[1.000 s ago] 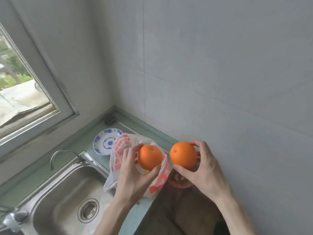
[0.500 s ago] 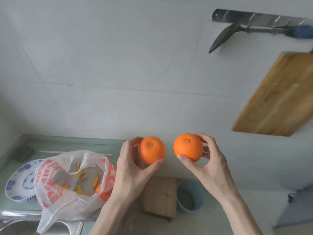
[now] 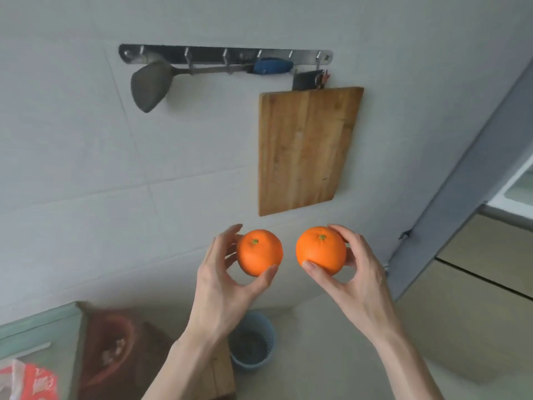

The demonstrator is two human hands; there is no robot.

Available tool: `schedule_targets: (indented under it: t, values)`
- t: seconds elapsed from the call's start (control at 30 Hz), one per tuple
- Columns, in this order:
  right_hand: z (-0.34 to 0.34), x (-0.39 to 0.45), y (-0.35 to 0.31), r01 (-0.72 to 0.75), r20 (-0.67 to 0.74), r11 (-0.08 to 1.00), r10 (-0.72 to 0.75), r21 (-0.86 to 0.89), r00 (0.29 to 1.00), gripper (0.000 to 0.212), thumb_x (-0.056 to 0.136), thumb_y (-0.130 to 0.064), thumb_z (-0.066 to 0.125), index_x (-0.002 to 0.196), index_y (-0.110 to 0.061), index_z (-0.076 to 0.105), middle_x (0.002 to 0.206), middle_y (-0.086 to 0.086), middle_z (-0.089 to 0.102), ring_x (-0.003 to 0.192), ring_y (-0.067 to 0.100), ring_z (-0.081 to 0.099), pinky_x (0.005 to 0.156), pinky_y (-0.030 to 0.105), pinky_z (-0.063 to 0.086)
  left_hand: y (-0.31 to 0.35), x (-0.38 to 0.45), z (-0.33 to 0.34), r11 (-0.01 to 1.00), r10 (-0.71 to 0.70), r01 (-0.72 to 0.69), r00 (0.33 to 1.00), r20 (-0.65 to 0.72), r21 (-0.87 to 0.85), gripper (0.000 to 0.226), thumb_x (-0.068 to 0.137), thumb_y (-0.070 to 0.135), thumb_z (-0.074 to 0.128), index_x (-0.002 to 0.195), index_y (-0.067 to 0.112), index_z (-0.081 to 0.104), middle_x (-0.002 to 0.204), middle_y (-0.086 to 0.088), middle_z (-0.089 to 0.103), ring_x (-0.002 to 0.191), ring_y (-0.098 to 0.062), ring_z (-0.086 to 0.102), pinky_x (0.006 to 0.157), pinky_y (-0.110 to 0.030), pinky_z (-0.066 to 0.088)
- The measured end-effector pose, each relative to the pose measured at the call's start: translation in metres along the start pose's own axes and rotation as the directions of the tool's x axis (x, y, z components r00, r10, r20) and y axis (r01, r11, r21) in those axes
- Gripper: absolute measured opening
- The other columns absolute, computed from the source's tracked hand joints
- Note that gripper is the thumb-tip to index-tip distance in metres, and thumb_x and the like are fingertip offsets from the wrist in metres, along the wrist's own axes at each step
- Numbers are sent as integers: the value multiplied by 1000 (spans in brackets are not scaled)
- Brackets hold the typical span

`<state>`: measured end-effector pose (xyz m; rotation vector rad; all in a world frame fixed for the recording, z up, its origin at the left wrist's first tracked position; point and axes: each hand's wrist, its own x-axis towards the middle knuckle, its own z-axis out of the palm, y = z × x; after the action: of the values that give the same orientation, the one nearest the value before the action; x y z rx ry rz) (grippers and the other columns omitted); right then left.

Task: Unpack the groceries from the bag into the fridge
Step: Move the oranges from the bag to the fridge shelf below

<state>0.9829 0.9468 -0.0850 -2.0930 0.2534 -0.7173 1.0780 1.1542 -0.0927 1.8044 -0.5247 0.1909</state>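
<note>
A: Is there any text that can be read?

B: Only on the plastic bag (image 3: 27, 381), at about eight o'clock in the corner. It has red panels with pale printed characters, but they are blurred and cut by the edge; not one can be read.

A: And on the wall, at twelve o'clock?

B: The hook rail (image 3: 225, 56) and the cutting board (image 3: 305, 148) show no readable label, brand or number.
</note>
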Motion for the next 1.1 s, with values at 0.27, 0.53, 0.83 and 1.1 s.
schedule_targets:
  t: [0.27, 0.53, 0.83, 1.1]
  values:
    - [-135, -4, 63, -87, -168, 995, 80, -38, 983, 71, 73, -65, 80, 134, -40, 53, 133, -19, 59, 113, 11, 66, 92, 31, 55, 54, 6, 140, 994, 104, -99, 983, 149, -36, 64, 70, 31, 93, 126, 26, 61, 120, 15, 63, 116, -6, 62, 96, -17, 52]
    - [-260, -9, 116, -118, -277, 990, 93, -76, 956, 68, 75, -59, 84, 133, -39, 54, 131, -16, 60, 112, 10, 65, 86, 16, 51, 112, -1, 272, 978, 191, -160, 946, 262, -135, 64, 71, 35, 91, 127, 26, 61, 121, 18, 62, 118, -1, 60, 96, -13, 50]
    - [-368, -8, 148, -149, -421, 979, 77, -142, 904, 69, 75, -59, 81, 135, -43, 51, 132, -21, 58, 113, 4, 63, 91, 25, 55, 180, 5, 387, 944, 293, -211, 892, 344, -255, 64, 71, 34, 92, 127, 28, 61, 122, 19, 63, 117, 0, 61, 97, -14, 51]
    - [-429, -7, 175, -209, -551, 970, 107, -126, 828, 73, 79, -60, 79, 142, -46, 46, 140, -20, 56, 122, 8, 62, 95, 34, 57, 226, 24, 470, 889, 400, -240, 820, 409, -390, 59, 72, 32, 91, 122, 34, 59, 119, 25, 62, 118, 0, 60, 96, -15, 51]
